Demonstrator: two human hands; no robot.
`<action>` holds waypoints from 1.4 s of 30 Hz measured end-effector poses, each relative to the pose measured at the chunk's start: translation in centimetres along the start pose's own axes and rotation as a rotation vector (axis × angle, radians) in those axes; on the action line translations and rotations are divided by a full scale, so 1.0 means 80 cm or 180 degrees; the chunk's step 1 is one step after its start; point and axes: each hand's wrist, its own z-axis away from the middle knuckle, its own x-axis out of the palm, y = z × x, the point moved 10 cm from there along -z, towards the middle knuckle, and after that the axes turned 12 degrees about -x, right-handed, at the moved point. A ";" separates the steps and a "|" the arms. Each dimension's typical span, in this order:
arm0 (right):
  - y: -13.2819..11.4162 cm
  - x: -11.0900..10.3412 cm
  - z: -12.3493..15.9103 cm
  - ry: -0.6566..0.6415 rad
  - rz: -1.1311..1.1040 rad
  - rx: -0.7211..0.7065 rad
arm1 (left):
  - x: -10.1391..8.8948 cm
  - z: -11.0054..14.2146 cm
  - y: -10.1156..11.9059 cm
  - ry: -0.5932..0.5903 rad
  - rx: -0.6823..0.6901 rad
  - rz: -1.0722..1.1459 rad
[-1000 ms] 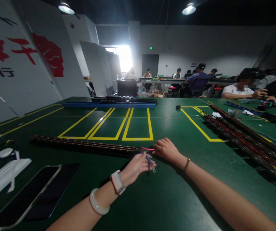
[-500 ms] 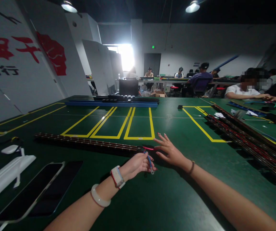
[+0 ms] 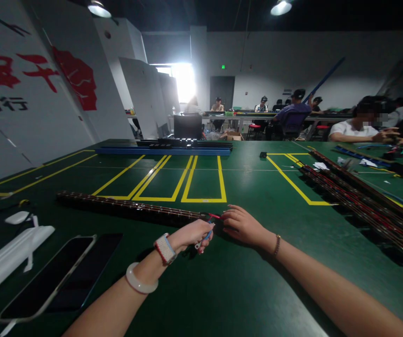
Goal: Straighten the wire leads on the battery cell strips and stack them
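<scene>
Under the lamps of a dim workshop, a person works at a green counter (image 3: 257,295), left hand (image 3: 190,234) pinching a blue wire (image 3: 208,233). The right hand (image 3: 245,225), fingers close together and bent, meets a red wire (image 3: 215,216); whether it grips cannot be told. Both wires are at the right end of a dark bar (image 3: 134,207), which stretches toward the counter's left edge. A blue rail (image 3: 162,151) lies near the far edge.
</scene>
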 end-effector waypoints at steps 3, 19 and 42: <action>0.006 0.002 0.002 -0.0016 -0.0115 0.0107 | -0.001 -0.002 0.000 0.0150 0.0012 -0.0084; 0.010 0.021 -0.040 -0.0603 -0.0003 0.1220 | 0.102 0.063 0.056 0.0869 0.2849 -0.2940; 0.177 0.038 -0.060 -0.0773 0.0199 0.2267 | 0.125 0.103 0.047 0.1641 0.4587 -0.3639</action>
